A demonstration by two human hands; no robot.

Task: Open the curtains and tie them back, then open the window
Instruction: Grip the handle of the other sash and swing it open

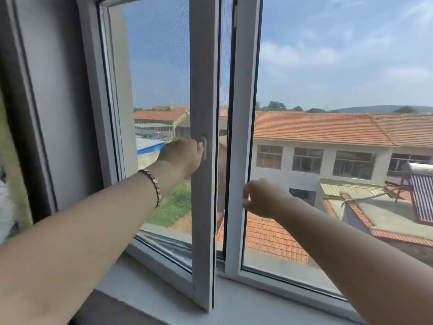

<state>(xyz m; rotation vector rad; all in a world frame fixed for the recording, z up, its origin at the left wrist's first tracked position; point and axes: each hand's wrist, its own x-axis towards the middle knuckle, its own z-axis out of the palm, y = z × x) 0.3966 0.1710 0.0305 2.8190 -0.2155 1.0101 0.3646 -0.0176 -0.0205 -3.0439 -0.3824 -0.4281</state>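
A white-framed window fills the view. Its left sash (203, 207) stands slightly ajar, with a narrow dark gap between it and the right sash (239, 160). My left hand (184, 158), with a bracelet on the wrist, is closed around the small handle (204, 146) on the left sash's frame. My right hand (262, 199) hovers in front of the right sash near its left frame, fingers loosely curled and holding nothing. A strip of pale curtain (7, 184) shows at the far left edge.
A white sill (234, 306) runs along the bottom of the window. The grey wall reveal (58, 113) stands left of the frame. Outside are orange tiled roofs, a white building and a solar heater.
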